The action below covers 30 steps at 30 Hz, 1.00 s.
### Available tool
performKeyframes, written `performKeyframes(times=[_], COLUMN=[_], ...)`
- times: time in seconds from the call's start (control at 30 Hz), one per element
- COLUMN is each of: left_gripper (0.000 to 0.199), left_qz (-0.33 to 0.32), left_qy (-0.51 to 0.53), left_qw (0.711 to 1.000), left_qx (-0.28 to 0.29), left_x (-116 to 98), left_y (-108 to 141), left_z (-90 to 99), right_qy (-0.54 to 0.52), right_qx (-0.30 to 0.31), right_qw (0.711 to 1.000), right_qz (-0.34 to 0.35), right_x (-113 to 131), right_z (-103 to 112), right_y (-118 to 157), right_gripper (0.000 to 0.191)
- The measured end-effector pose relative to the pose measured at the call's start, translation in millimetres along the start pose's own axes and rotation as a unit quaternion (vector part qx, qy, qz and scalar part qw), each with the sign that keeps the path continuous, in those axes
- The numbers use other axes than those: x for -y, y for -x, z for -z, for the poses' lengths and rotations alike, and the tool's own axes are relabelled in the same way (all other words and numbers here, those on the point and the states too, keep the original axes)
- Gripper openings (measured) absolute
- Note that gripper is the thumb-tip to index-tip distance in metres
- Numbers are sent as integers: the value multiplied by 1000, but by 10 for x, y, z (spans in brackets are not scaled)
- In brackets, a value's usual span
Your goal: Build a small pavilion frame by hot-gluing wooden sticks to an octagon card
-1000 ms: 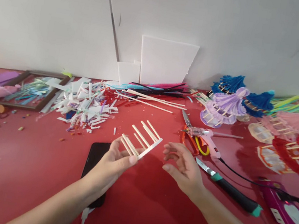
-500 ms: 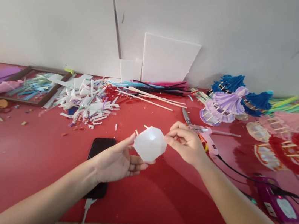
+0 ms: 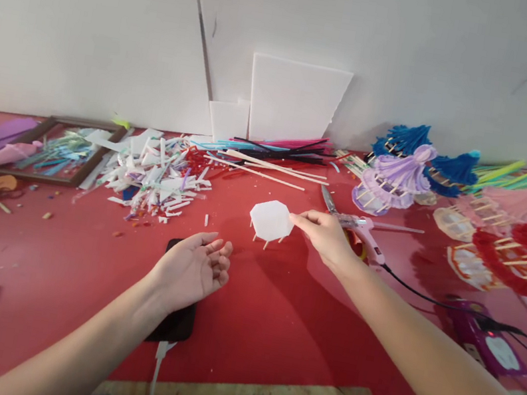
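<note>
Sticks poke down from beneath the white many-sided piece, which is above the middle of the red counter; I can't tell whether they touch it. My right hand pinches the piece's right edge between thumb and fingers. My left hand is empty, palm up with fingers loosely curled, partly covering the black phone. The pink glue gun lies just beyond my right hand, and white scraps are heaped farther left.
</note>
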<state>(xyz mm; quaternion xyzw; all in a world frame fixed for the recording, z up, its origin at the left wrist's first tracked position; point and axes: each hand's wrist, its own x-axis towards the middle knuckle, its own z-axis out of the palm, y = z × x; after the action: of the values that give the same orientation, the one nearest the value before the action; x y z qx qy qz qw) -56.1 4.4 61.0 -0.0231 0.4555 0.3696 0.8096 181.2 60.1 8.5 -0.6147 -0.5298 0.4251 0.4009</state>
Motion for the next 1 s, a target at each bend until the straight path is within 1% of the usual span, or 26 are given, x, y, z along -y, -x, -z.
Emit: performKeyframes(times=[0.13,0.27,0.37,0.47,0.57,0.67,0.8,0.9,1.0], left_gripper=[13,12,12,13,13,11,11,12,12], left_qz=[-18,-31,-43,-50,-52,-52,-53,-56,-52], left_qy=[7,4,1,0,2,5,7,4,-10], left_qw=[1000,999,999,998,998,998,998,998,998], left_qx=[-2,7,16,24,30,30,21,16,22], left_x=[-7,-23,-36,-39,-20,16,46,41,34], left_y=[-17,-48,-58,-77,-113,-128,-83,-54,-59], left_z=[18,40,28,-1,-25,-33,-11,22,39], right_qy=[12,46,90,146,219,282,314,318,314], right_qx=[-29,-47,-29,10,49,72,81,87,83], right_qw=[999,993,981,966,947,928,917,914,913], right_qz=[26,99,167,215,230,233,234,236,248], right_x=[-33,-1,124,292,393,391,339,319,319], right_z=[9,81,122,62,-102,-269,-366,-361,-309], right_y=[1,-5,33,97,129,116,81,69,90], right_gripper=[37,41,44,58,78,92,93,94,92])
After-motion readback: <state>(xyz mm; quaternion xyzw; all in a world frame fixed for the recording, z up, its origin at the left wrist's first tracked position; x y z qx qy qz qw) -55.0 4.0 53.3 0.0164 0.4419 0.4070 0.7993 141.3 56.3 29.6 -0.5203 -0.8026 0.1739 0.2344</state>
